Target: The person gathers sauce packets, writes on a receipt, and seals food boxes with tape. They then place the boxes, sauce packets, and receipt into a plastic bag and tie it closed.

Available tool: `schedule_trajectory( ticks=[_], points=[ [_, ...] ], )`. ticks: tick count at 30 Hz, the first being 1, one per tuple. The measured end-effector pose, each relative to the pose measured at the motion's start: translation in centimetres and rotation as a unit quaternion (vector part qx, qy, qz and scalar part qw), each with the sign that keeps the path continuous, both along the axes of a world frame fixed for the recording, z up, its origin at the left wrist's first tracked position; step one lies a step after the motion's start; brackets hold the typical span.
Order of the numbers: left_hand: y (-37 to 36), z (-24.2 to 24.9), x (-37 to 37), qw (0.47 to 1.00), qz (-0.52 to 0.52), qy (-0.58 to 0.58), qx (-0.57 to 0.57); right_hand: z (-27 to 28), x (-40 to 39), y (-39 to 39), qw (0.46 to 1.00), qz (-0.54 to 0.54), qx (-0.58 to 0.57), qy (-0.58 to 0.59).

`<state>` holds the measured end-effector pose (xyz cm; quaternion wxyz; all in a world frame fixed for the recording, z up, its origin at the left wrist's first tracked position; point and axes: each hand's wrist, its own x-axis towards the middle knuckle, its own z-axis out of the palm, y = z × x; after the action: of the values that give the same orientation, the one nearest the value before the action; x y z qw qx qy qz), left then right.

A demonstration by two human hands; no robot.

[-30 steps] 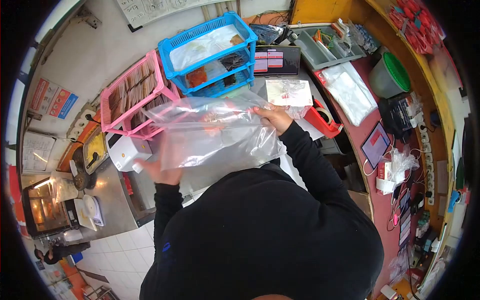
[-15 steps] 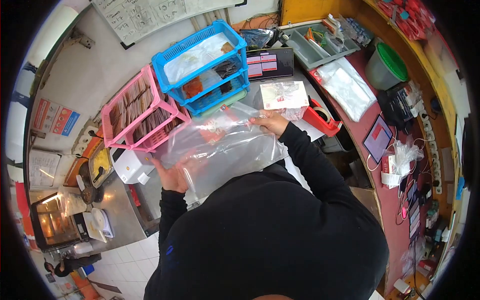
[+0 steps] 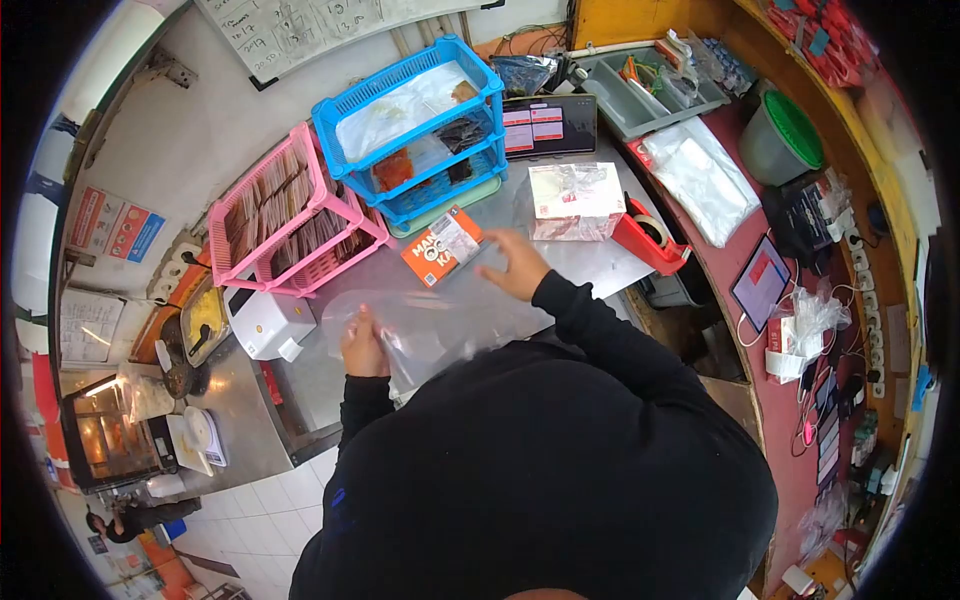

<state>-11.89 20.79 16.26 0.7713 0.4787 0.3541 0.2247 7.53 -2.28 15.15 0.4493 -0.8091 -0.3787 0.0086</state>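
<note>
A large clear plastic bag (image 3: 450, 315) lies low over the metal counter, its near part hidden behind my body. My left hand (image 3: 363, 347) pinches its left edge, thumb on top. My right hand (image 3: 517, 268) is off the bag, with thumb and fingers apart and nothing between them. Just left of its fingertips, an orange and white printed card (image 3: 442, 247) with a small black-and-white code rests on the counter. Beyond that hand sits a white box (image 3: 575, 203) wrapped in clear plastic.
A pink basket (image 3: 222, 255) full of paper slips and stacked blue baskets (image 3: 335, 168) line the back, beside a tablet (image 3: 550, 127). To the right are a red tape dispenser (image 3: 655, 240) and a pile of plastic bags (image 3: 700, 180). A white printer (image 3: 268, 325) stands left.
My right hand has let go of the bag and moved slightly nearer and left. The bag has come down toward my body, uncovering the orange card. My left hand has shifted right with its edge.
</note>
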Motion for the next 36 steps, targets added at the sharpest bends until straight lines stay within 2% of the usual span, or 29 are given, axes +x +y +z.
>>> schedule_trajectory(
  ticks=[2, 5, 6, 7, 10, 13, 15, 16, 17, 18, 19, 20, 21, 23, 24, 26, 29, 30, 33, 36],
  points=[
    [-3.5, 3.5, 1.3, 0.999, -0.013, -0.011, -0.042, 2.4, -1.7, 0.5, 0.965, 0.103, -0.004, 0.239],
    [-3.3, 3.4, 0.4, 0.994, -0.103, -0.034, -0.009, 3.2, -3.7, 1.4, 0.951, 0.119, 0.046, 0.281],
    [-1.7, 2.5, -0.2, 0.983, -0.176, -0.049, -0.017, 3.2, -4.3, 1.6, 0.949, 0.137, 0.087, 0.27],
    [-1.2, 1.1, -0.5, 0.989, -0.147, -0.026, -0.021, 3.4, -4.7, 1.9, 0.941, 0.16, 0.077, 0.287],
    [-1.8, 1.5, 0.3, 0.996, -0.09, 0.011, -0.027, 4.0, -5.3, 2.6, 0.922, 0.216, 0.051, 0.316],
    [-4.4, 3.8, 1.4, 0.993, -0.117, -0.013, -0.007, 3.1, -5.3, 3.0, 0.923, 0.228, 0.055, 0.305],
    [-3.5, 2.9, 0.6, 0.986, -0.158, -0.035, 0.033, 1.6, -5.2, 3.3, 0.93, 0.225, 0.093, 0.277],
    [-1.7, 0.6, -0.6, 0.982, -0.182, -0.022, 0.044, -0.5, -5.1, 3.4, 0.942, 0.217, 0.077, 0.245],
    [-1.3, -0.5, -1.0, 0.958, -0.121, 0.152, 0.212, -1.0, -5.1, 3.6, 0.916, 0.272, 0.13, 0.263],
    [-1.2, -0.2, -1.5, 0.806, -0.192, 0.154, 0.538, 2.7, -5.8, 3.3, 0.886, 0.274, 0.131, 0.35],
    [-0.1, -2.4, -1.5, 0.756, -0.198, 0.133, 0.609, 1.2, -5.2, 3.7, 0.891, 0.28, 0.065, 0.352],
    [-0.9, -2.9, -0.9, 0.958, -0.15, 0.037, 0.243, 1.9, -5.4, 3.8, 0.89, 0.266, 0.041, 0.368],
    [-2.0, -2.0, -0.3, 0.973, -0.147, -0.09, 0.154, 1.1, -4.8, 3.9, 0.883, 0.296, 0.063, 0.358],
    [-2.2, -1.1, 0.0, 0.964, -0.159, -0.105, 0.183, 2.3, -4.9, 4.3, 0.867, 0.28, -0.007, 0.412],
    [-2.5, 0.6, -0.4, 0.973, -0.123, -0.034, 0.192, 2.3, -4.6, 5.0, 0.855, 0.299, -0.011, 0.424],
    [-2.8, 3.9, -1.5, 0.968, -0.116, 0.123, 0.186, 2.2, -4.7, 5.0, 0.849, 0.314, -0.026, 0.425],
    [-3.0, -1.0, -1.2, 0.991, -0.084, -0.004, 0.103, 3.5, -5.9, 5.8, 0.852, 0.326, -0.04, 0.408],
    [-3.5, 0.4, -1.9, 0.987, -0.073, -0.071, 0.128, 3.7, -6.0, 6.2, 0.851, 0.331, -0.039, 0.407],
    [-4.2, -1.1, -1.7, 0.977, -0.059, -0.169, 0.116, 3.6, -6.6, 6.9, 0.842, 0.324, -0.035, 0.43],
    [-3.8, -0.9, -2.4, 0.972, -0.12, 0.005, 0.204, 4.2, -7.2, 7.7, 0.823, 0.319, -0.049, 0.466]
  ],
)
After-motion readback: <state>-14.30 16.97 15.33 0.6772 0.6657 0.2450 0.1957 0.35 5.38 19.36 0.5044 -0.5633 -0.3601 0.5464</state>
